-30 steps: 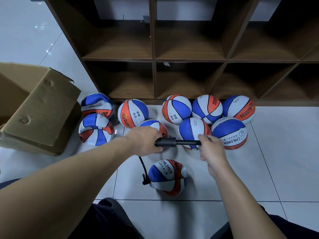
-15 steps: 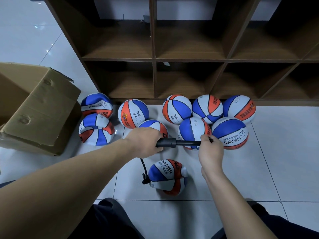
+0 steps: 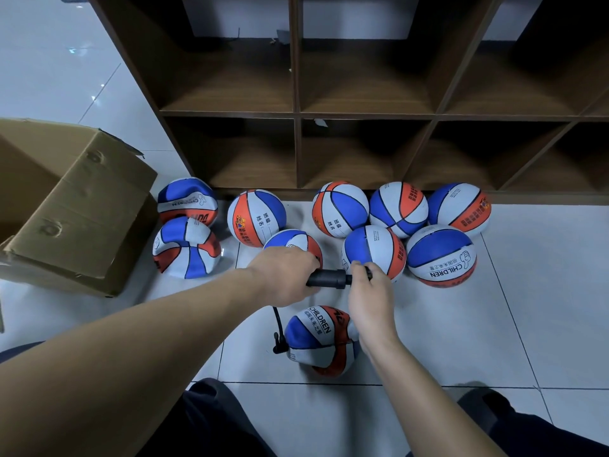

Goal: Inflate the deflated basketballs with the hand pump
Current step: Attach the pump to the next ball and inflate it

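The left hand is wrapped around the barrel of the black hand pump, held level above the tiled floor. The right hand has its fingers curled around the pump's handle, which sits close against the barrel end. A thin black hose drops from the pump to the valve side of a partly collapsed basketball lying on the floor directly below the hands, its lower panels creased. Eight more basketballs lie on the floor beyond, along the foot of the brown wooden shelf unit. Two at the left look dented. An open cardboard box stands at the left edge of the floor.
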